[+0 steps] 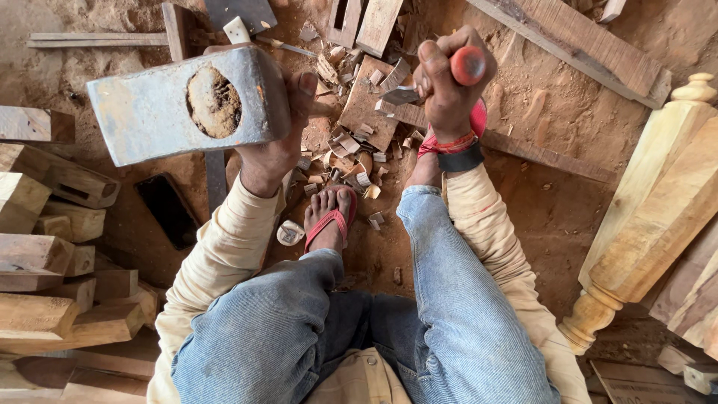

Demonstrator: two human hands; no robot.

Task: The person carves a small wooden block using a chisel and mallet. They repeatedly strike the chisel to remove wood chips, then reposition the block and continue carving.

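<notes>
Turned post (658,202) right — wood blocks (52,254) left.

Soft even daylight, faint shadows, sharp focus, wide-angle edges.

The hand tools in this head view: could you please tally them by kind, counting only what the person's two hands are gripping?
Hammers: 1, the heavy metal hammer head raised in the left hand.
Chisels: 1, the red-handled chisel gripped in the right hand, its blade down toward the carved wood piece.
Total: 2 tools.
</notes>
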